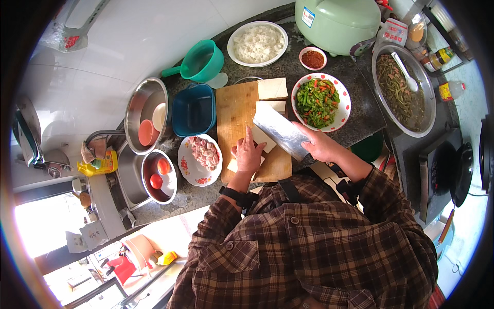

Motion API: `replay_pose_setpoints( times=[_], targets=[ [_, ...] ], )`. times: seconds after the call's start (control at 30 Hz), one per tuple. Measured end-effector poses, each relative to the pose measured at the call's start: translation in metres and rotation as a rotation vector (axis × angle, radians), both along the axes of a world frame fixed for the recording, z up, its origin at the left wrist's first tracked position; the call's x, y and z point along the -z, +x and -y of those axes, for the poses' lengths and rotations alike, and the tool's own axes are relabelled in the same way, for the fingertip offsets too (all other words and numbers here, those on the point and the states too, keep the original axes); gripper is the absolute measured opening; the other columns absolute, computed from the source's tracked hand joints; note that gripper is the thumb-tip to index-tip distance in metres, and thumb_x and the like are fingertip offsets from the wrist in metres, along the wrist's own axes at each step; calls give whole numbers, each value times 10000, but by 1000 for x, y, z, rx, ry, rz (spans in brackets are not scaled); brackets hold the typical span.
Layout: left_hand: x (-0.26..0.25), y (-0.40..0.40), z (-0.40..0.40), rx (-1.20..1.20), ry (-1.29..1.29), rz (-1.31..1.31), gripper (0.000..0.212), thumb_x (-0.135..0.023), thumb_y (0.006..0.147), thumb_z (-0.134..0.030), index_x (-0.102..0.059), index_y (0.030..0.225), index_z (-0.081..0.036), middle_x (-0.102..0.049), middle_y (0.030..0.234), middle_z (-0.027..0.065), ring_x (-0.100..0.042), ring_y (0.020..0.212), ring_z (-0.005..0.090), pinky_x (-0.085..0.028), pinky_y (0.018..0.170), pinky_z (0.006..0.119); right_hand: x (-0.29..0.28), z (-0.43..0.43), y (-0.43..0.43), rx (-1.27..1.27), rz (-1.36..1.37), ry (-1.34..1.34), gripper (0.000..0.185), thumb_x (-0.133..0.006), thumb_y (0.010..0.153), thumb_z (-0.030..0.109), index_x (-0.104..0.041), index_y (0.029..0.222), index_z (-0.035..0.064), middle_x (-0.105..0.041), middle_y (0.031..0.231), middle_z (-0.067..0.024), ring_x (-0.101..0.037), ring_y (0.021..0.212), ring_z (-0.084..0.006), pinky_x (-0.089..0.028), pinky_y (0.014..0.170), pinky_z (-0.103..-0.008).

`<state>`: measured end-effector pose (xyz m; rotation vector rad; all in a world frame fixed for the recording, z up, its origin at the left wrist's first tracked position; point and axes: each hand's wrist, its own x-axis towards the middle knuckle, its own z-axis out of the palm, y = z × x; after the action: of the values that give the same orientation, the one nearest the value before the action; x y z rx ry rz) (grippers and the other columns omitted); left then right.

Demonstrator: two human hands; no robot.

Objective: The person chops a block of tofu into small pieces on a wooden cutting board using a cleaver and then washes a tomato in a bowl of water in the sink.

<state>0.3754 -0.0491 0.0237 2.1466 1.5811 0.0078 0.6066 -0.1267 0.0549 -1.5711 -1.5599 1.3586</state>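
My right hand (319,143) grips a broad-bladed cleaver (281,129). Its blade slants over the right part of a wooden cutting board (237,104). White blocks that look like tofu (272,88) lie along the board's right side. One pale slab (265,140) is partly covered by the blade. Just left of that slab is my left hand (248,154), its index finger stretched out and thumb apart. Cut pale pieces (233,165) lie beneath or against this hand; whether it presses on them is hidden.
Left of the board are a plate of raw meat pieces (185,164), a blue basin (194,110), and a bowl with two tomatoes (156,180). A bowl of sliced green peppers (344,104) stands to the right, below a rice bowl (232,46) and a green rice cooker (339,27).
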Motion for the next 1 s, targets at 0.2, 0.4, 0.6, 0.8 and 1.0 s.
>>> replay_pose_setpoints(
  times=[0.2, 0.4, 0.6, 0.8, 1.0],
  targets=[
    [0, 0, -1, -2, -35, -13, 762, -613, 788, -335, -246, 1370, -8, -586, 1019, 88, -464, 1049, 250, -266, 899, 426, -3, 1, 0, 4, -12, 18, 604, -472, 848, 21, -226, 1393, 107, -454, 1274, -204, -484, 1144, -298, -378, 937, -346],
    [3, -1, -1, 8, -35, -14, 768, -609, 789, -341, -237, 1373, -8, -566, 1097, 101, -452, 1079, 250, -264, 906, 426, -3, 2, 0, 11, -32, 11, 618, -473, 842, 7, -220, 1396, 109, -449, 1274, -215, -481, 1146, -301, -373, 945, -349],
    [2, -1, -1, 12, -29, -13, 768, -608, 792, -336, -230, 1374, -7, -562, 1114, 111, -452, 1083, 261, -268, 909, 430, -5, 3, -1, 18, -31, -13, 605, -452, 836, 4, -228, 1394, 71, -433, 1300, -177, -469, 1133, -221, -352, 945, -302],
    [0, -1, -1, 22, -15, -18, 765, -606, 795, -333, -228, 1375, -7, -580, 1068, 117, -464, 1057, 268, -270, 906, 432, -7, 4, -1, 6, -40, -9, 598, -448, 842, 6, -231, 1394, 76, -426, 1309, -170, -473, 1111, -225, -369, 925, -300],
    [7, -2, -3, 37, -51, -5, 769, -598, 801, -329, -209, 1379, -4, -588, 1044, 120, -485, 1014, 276, -275, 894, 435, -14, 4, -4, 23, -65, -75, 619, -436, 855, 16, -191, 1411, 131, -528, 1046, -143, -495, 606, -142, -444, 574, -289]
  ],
)
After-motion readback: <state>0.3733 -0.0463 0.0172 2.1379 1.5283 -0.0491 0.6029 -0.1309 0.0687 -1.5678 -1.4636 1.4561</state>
